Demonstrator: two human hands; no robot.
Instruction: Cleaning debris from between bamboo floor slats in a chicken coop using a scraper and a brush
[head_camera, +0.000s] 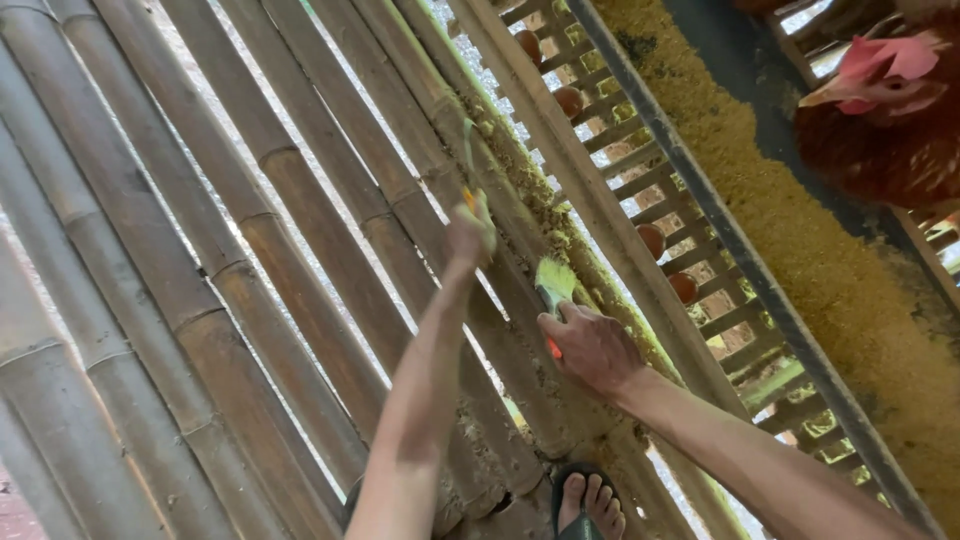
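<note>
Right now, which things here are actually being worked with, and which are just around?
In use:
right hand holding a green brush
left hand gripping a green-and-orange tool
dirt-caked bamboo floor

Just around:
brown eggs on the slatted rack
feed trough
hen
sandalled foot

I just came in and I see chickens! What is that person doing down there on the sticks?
A person crouches on a bamboo slat floor caked with dirt. The right hand holds a small green brush against the slats. The left hand grips a thin green tool. Brown eggs lie behind a wooden rack, beside a feed trough where a brown hen stands.
</note>
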